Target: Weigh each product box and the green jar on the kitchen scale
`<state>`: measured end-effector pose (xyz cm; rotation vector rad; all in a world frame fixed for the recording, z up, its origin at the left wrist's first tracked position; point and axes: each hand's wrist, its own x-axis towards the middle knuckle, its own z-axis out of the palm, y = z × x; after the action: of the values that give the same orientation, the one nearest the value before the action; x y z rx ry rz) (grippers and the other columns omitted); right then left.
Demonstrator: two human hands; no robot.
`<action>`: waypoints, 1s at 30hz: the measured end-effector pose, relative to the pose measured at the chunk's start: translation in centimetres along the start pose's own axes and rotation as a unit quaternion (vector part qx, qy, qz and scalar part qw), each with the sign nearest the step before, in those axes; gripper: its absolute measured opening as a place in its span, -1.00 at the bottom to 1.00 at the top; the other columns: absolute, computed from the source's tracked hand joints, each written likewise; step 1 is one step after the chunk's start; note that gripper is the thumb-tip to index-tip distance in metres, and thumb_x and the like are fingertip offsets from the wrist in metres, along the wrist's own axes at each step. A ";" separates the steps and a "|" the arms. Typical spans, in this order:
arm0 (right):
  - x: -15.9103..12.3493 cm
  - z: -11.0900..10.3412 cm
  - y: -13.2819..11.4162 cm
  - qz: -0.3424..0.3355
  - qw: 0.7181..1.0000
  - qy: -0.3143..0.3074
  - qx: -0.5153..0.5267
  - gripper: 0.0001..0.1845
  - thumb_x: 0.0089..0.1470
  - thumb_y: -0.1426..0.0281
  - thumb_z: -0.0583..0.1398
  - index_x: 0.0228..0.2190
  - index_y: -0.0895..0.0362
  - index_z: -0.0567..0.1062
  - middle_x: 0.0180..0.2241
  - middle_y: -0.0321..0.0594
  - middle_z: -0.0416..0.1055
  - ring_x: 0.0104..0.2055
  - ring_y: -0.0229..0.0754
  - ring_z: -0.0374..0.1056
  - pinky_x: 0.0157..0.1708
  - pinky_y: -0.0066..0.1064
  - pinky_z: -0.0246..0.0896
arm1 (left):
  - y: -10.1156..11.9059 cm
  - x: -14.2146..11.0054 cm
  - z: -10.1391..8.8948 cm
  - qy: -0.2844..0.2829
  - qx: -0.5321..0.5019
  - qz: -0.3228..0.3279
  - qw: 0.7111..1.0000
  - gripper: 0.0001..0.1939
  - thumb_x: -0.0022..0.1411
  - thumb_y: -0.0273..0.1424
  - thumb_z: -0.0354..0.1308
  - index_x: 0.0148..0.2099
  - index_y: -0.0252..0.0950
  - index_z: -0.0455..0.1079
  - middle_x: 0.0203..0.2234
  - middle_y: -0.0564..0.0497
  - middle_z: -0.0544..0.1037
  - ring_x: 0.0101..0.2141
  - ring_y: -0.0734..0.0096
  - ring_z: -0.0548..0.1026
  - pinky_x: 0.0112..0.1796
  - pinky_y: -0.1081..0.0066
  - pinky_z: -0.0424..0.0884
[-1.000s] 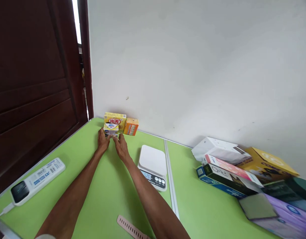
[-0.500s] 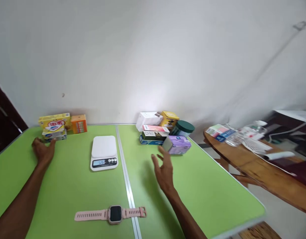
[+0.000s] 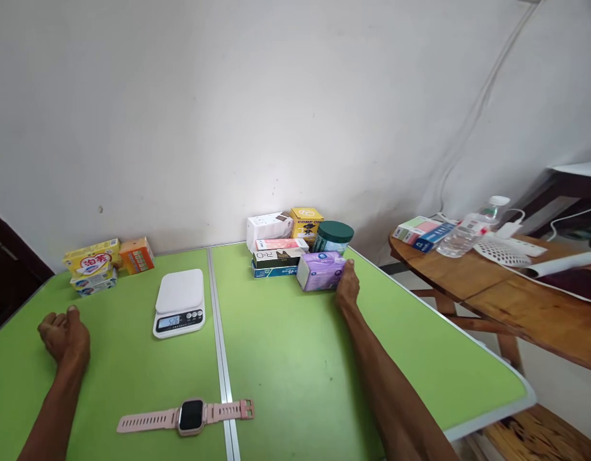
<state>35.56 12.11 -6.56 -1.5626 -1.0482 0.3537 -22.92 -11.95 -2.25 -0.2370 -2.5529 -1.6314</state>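
My left hand point(image 3: 65, 334) rests low over the left of the green table, fingers curled into a loose fist with nothing visible in it. Beyond it stand stacked yellow soap boxes point(image 3: 91, 264) and an orange box point(image 3: 137, 255). My right hand point(image 3: 348, 285) is closed at the right end of a purple tissue pack point(image 3: 323, 271); some fingers are hidden. Left of and behind the pack lie a black box point(image 3: 276, 257), a blue box point(image 3: 273, 272) and a pink box point(image 3: 280, 244). A green-lidded jar point(image 3: 334, 234) stands behind it.
A white kitchen scale point(image 3: 180, 301) with a lit display sits left of the metal seam. A pink-strapped smartwatch point(image 3: 191, 415) lies near me. White box point(image 3: 269, 227) and yellow box point(image 3: 307, 222) stand by the wall. At right, a wooden table point(image 3: 487, 291) bears a plastic bottle point(image 3: 468, 232).
My left hand has drawn back from the soap boxes and curled up. My right hand has reached the tissue pack, which sits closer to the stacked boxes. The view has shifted right.
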 end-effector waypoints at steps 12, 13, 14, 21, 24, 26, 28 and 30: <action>-7.0 -0.8 -2.9 -0.011 0.988 -0.153 0.027 -0.13 0.11 -0.39 -0.03 -0.38 0.13 0.60 -0.33 -0.06 0.58 -0.19 0.05 0.36 -0.12 -0.21 0.24 | 6.3 -21.4 2.6 -0.375 -0.176 0.274 0.868 -0.41 0.41 -0.05 0.09 0.35 -0.21 0.26 0.32 -0.25 0.45 0.26 -0.09 0.50 0.30 -0.20 0.40; -8.2 -0.7 -3.5 -0.025 0.984 -0.172 0.029 -0.15 0.13 -0.38 -0.03 -0.40 0.12 0.58 -0.37 -0.10 0.55 -0.22 0.02 0.35 -0.16 -0.22 0.24 | 6.2 -23.7 3.2 -0.447 -0.176 0.270 0.834 -0.40 0.42 -0.06 0.11 0.39 -0.16 0.24 0.36 -0.23 0.42 0.30 -0.10 0.47 0.32 -0.20 0.39; -9.5 -0.7 -3.9 -0.036 0.980 -0.192 0.031 -0.17 0.14 -0.37 -0.03 -0.42 0.11 0.57 -0.41 -0.13 0.53 -0.25 0.00 0.33 -0.18 -0.23 0.24 | 6.1 -25.7 3.8 -0.507 -0.164 0.259 0.806 -0.36 0.40 -0.05 0.14 0.42 -0.11 0.20 0.40 -0.24 0.38 0.33 -0.13 0.44 0.32 -0.20 0.38; -15.9 0.2 -5.4 -0.033 0.948 -0.290 0.128 -0.21 0.07 -0.23 0.23 0.06 0.10 0.63 0.10 -0.01 0.62 0.15 0.21 0.47 0.19 -0.04 0.33 | 5.9 -29.9 7.9 -0.595 -0.117 0.208 0.768 0.01 0.31 -0.04 0.23 0.58 -0.35 -0.13 0.52 -0.51 0.00 0.53 -0.14 0.05 0.50 0.06 0.03; -17.2 0.7 -5.9 -0.009 0.947 -0.290 0.135 -0.09 0.04 -0.23 0.24 0.23 0.09 0.52 0.24 0.00 0.53 0.27 0.24 0.42 0.30 0.04 0.25 | 6.2 -29.4 8.0 -0.604 -0.112 0.192 0.765 0.11 0.27 0.01 0.27 0.60 -0.34 -0.19 0.50 -0.53 0.00 0.54 -0.12 0.00 0.49 0.10 0.03; -18.1 0.8 -6.7 -0.004 0.945 -0.294 0.142 -0.08 0.06 -0.23 0.22 0.25 0.10 0.51 0.24 0.02 0.53 0.29 0.25 0.41 0.30 0.05 0.26 | 6.5 -28.9 7.2 -0.602 -0.111 0.192 0.767 0.18 0.24 0.07 0.28 0.61 -0.35 -0.23 0.51 -0.53 -0.03 0.56 -0.11 -0.05 0.50 0.11 -0.01; -19.1 1.0 -8.3 -0.016 0.941 -0.298 0.160 -0.09 0.10 -0.21 0.22 0.27 0.11 0.49 0.25 0.04 0.52 0.29 0.25 0.41 0.29 0.05 0.29 | 6.8 -27.8 5.8 -0.591 -0.127 0.202 0.771 0.22 0.23 0.14 0.27 0.61 -0.34 -0.26 0.51 -0.51 -0.04 0.55 -0.17 -0.03 0.49 0.00 -0.01; -20.3 1.8 -10.4 -0.037 0.934 -0.304 0.186 -0.11 0.15 -0.19 0.22 0.30 0.12 0.47 0.27 0.06 0.50 0.30 0.25 0.41 0.28 0.06 0.30 | 7.2 -25.8 4.3 -0.562 -0.154 0.214 0.784 0.20 0.24 0.19 0.25 0.61 -0.31 -0.23 0.50 -0.49 0.01 0.51 -0.25 0.06 0.46 -0.15 0.07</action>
<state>18.61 -3.04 -4.09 -1.0820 -1.4071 0.9681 3.77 -7.07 -2.04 -2.2175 -2.3686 -1.9973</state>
